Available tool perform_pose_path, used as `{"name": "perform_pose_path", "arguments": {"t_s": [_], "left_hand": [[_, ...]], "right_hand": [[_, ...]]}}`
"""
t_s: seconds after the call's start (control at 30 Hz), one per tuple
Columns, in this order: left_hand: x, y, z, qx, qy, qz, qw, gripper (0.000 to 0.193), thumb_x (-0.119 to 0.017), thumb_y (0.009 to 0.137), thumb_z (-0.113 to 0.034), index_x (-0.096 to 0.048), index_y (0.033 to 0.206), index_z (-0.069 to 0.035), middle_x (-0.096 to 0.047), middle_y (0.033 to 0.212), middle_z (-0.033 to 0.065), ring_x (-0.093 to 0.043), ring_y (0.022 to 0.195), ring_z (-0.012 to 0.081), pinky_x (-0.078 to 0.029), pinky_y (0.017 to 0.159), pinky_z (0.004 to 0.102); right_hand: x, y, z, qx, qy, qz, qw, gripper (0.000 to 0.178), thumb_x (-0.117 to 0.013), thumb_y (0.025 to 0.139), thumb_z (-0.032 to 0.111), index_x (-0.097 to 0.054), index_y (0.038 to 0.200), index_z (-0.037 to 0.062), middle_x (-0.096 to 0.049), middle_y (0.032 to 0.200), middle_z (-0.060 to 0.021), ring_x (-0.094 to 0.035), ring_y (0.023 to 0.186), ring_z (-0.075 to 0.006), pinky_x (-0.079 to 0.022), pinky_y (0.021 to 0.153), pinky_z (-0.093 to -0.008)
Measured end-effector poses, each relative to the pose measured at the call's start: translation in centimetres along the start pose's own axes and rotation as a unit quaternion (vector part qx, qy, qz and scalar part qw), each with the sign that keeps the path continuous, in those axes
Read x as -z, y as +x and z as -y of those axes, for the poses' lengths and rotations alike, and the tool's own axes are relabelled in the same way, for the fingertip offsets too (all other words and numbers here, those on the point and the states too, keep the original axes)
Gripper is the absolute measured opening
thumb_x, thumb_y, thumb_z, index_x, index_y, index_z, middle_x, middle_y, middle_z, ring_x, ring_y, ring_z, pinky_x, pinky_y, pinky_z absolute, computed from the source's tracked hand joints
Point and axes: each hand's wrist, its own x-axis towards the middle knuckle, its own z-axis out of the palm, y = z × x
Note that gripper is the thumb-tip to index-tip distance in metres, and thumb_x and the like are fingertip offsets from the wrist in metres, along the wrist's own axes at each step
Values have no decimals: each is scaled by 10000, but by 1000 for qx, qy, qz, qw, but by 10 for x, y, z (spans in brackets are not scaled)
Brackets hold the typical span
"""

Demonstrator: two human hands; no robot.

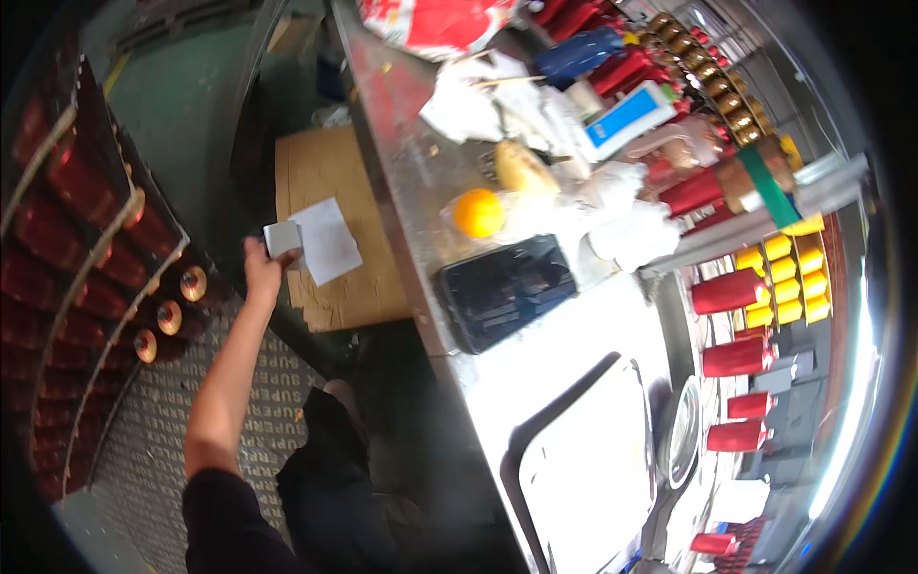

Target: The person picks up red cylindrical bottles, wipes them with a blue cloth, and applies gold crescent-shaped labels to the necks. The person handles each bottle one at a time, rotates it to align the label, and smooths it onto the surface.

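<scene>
My left hand reaches out past the bench's near side, its fingers pinched on a small whitish square piece. Whether that piece is paper, card or a thin block is not clear. Close beside it a white sheet of paper lies on brown cardboard, low down next to the bench. The sheet and the held piece overlap slightly in the picture. My right hand does not show.
A metal bench carries an orange, a black phone-like slab, crumpled tissues and a white tray. Racks of dark red cylinders stand left, above a patterned mat. Red bottle-shaped parts line the right.
</scene>
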Motion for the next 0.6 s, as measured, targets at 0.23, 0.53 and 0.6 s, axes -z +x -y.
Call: {"name": "perform_pose_path", "arguments": {"t_s": [0.23, 0.53, 0.6], "left_hand": [[64, -47, -255, -164, -375, 34, 912, 453, -772, 826, -8, -384, 1060, -29, -656, 1101, 164, -647, 1035, 189, -519, 911, 326], [-69, 69, -335, 53, -110, 75, 990, 543, -851, 709, -103, -546, 1148, -10, -685, 918, 117, -673, 736, 208, -512, 557, 294], [-89, 90, -330, 105, -132, 111, 979, 460, -852, 735, -140, -589, 1098, -38, -686, 899, 103, -673, 720, 223, -524, 561, 301]], "right_hand": [[2, -33, -61, 2, 65, -10, 998, 49, -608, 799, 56, -559, 804, 53, -541, 608, -13, -504, 545, -112, -401, 502, -265], [12, -66, -139, -20, 124, -22, 992, 47, -601, 790, 40, -555, 785, 46, -542, 615, -12, -509, 556, -113, -407, 512, -265], [15, -75, -156, -27, 134, -27, 990, 47, -599, 788, 37, -554, 781, 44, -542, 617, -12, -510, 558, -113, -409, 514, -265]]}}
